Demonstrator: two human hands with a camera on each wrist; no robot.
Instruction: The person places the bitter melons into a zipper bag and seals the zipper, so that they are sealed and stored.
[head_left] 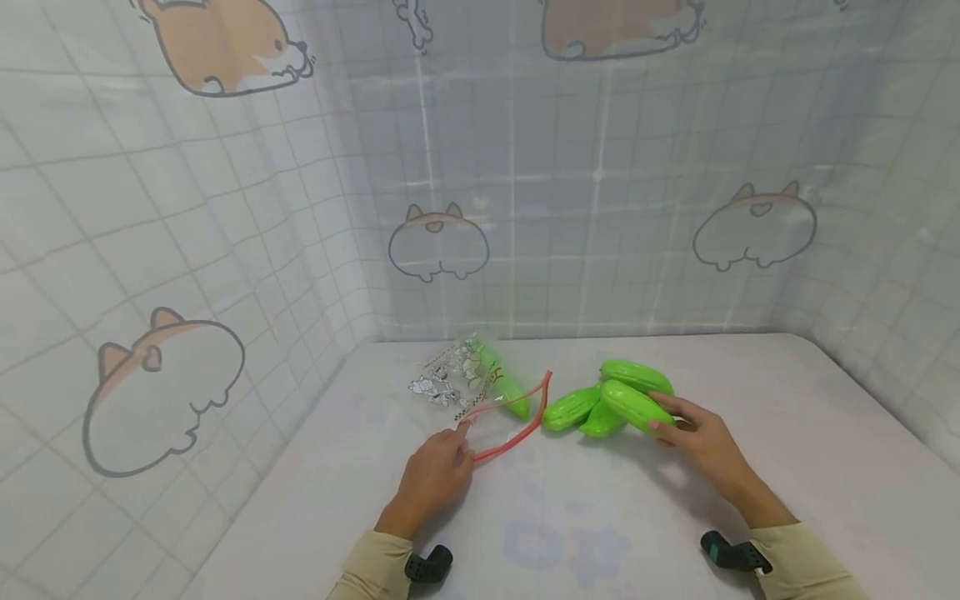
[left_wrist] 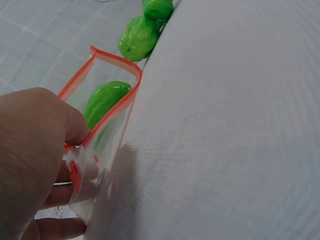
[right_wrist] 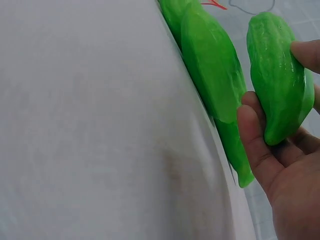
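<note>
My left hand (head_left: 438, 467) pinches the rim of a clear zip bag with a red-orange edge (head_left: 517, 437). In the left wrist view the bag's mouth (left_wrist: 116, 60) gapes wide, and one green ridged vegetable (left_wrist: 106, 100) lies inside. Cartoon prints cover the bag's far part. My right hand (head_left: 708, 446) holds another glossy green vegetable (right_wrist: 277, 75), pointed at one end, between thumb and fingers. It is lifted a little off the pile. Three similar green vegetables lie beside the bag: a left one (head_left: 568, 408), a back one (head_left: 633, 375) and a partly hidden front one (head_left: 602, 422).
The white table (head_left: 540, 533) has a back edge against a hanging curtain (head_left: 585, 208) with a grid and cartoon dogs. The same curtain hangs at the left and right sides. Black straps with camera mounts (head_left: 731, 552) sit at both wrists.
</note>
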